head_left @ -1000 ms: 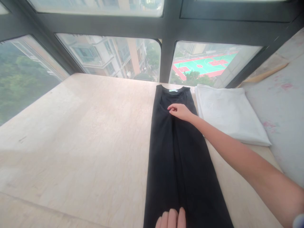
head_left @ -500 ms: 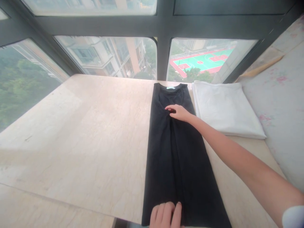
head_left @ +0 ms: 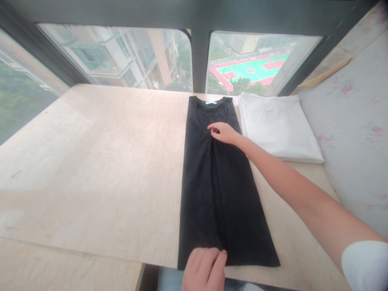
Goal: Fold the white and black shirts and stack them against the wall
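1. Well, the pale counter (head_left: 106,161) runs out of view at the left, and beyond its front edge a bluish-grey patch (head_left: 169,279) is cut off and hard to make out.
2. A black garment (head_left: 197,202) lies lengthwise on it, neckline toward the window, hem near the front edge; its dark folds blur together, so the layers cannot be counted. It stretches under both grips, with a crease running between them.
3. A folded white cloth (head_left: 275,129) lies just beside the garment's upper right.
4. The left hand (head_left: 206,266), cut off at the bottom, covers part of the hem with its fingers together. Its thumb is hard to make out; whether this grip pinches fabric, I cannot tell.
5. The right hand (head_left: 224,133) rests at the front of the neckline, thumb and fingers curled toward each other; whether cloth is caught between them is unclear.
6. A small label (head_left: 211,102) sits inside the collar, its print unreadable, beyond the right hand.
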### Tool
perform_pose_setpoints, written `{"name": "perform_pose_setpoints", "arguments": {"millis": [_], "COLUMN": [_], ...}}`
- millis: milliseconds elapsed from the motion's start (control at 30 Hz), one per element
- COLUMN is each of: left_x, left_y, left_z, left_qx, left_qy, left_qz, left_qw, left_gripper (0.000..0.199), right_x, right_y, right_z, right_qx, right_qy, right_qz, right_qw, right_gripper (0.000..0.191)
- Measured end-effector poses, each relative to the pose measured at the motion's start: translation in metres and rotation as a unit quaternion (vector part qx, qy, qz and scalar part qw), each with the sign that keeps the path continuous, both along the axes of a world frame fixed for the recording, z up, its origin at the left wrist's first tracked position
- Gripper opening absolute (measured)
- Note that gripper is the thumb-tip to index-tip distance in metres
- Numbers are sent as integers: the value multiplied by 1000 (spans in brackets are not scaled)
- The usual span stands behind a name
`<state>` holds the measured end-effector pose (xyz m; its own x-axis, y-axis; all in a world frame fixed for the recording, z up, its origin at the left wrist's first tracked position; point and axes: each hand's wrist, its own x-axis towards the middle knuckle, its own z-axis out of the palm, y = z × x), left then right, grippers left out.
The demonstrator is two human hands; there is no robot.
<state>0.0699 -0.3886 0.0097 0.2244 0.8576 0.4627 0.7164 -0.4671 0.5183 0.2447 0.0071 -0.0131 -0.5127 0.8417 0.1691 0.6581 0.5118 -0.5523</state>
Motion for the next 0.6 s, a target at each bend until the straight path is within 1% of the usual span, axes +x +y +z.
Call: {"name": "perform_pose_setpoints", "arguments": {"millis": [100, 233, 333, 433, 600], "left_x": [1, 1, 1, 2, 1], "left_y": [0, -4, -6, -7, -7], "left_z": [2, -9, -14, -12, -4], "left_qx": [1, -33, -46, -53, -29], "left_qy": [-16, 33, 38, 34, -19], "left_qz": [-15, -57, -57, -60, -71], "left_qw": [1000, 997, 997, 996, 997], "left_gripper": [22, 27, 27, 28, 23], "right_x": [8, 7, 3, 3, 12], "right_y": [1, 2, -1, -6, -20], "right_z": [-3, -4, -3, -4, -1], "right_qx": [25, 42, 49, 52, 77], "right_qy": [-46, -89, -94, -81, -67], "right_qz": [11, 5, 8, 10, -26], "right_qw": [999, 995, 994, 995, 994], "right_gripper": [36, 31, 31, 31, 32]}}
